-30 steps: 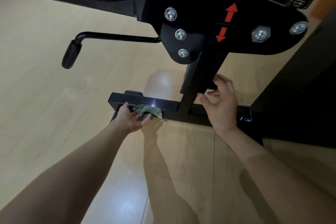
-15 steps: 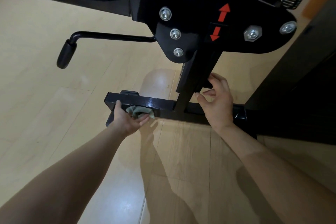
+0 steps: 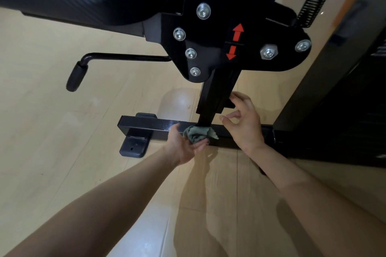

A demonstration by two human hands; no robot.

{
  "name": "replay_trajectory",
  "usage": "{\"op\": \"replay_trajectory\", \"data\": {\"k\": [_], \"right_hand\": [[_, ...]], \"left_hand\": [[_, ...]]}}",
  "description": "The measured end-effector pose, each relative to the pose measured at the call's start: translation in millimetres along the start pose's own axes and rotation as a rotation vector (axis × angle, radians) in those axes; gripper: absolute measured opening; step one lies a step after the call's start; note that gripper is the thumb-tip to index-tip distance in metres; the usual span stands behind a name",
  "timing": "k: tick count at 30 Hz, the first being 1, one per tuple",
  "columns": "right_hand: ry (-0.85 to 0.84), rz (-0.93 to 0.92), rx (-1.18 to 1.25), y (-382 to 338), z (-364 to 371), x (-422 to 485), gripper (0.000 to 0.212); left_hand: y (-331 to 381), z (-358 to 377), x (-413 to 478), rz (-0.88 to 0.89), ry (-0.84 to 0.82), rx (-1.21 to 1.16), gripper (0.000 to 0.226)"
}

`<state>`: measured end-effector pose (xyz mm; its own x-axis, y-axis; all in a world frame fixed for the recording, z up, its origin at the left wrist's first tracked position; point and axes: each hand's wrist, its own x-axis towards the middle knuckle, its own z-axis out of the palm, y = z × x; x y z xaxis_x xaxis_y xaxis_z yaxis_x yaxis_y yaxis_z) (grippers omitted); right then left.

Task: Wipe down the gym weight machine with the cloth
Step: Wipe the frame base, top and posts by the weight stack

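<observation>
At frame centre, the bunched cloth (image 3: 198, 134) is gripped by the left hand (image 3: 183, 146) against the base bar (image 3: 150, 128), which runs left to right; the right hand (image 3: 244, 125) is held loosely spread beside the upright post (image 3: 215, 98).

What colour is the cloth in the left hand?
The cloth is a muted grey-green, seen best in the head view, the only one given.

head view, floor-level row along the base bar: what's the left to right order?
Rubber foot → left hand → cloth → right hand, all along the base bar.
</observation>
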<state>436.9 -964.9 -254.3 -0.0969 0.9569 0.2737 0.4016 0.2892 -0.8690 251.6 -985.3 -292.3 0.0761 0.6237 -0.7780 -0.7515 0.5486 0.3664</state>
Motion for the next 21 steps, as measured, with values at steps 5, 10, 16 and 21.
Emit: {"op": "replay_trajectory", "data": {"k": [5,10,16,21], "right_hand": [[-0.014,0.016,-0.065,-5,-3,-1,0.067],[-0.052,0.053,0.107,-18,0,-4,0.067],[0.132,0.375,0.55,-44,13,-35,0.065],[0.281,0.334,0.636,-84,9,-27,0.028]], "left_hand": [[-4,25,-25,0.088,0.014,0.035,0.037],[0,47,-52,0.139,-0.043,0.144,0.036],[-2,61,-82,0.213,-0.092,0.237,0.032],[0,81,-107,0.487,-0.138,0.272,0.022]]}}
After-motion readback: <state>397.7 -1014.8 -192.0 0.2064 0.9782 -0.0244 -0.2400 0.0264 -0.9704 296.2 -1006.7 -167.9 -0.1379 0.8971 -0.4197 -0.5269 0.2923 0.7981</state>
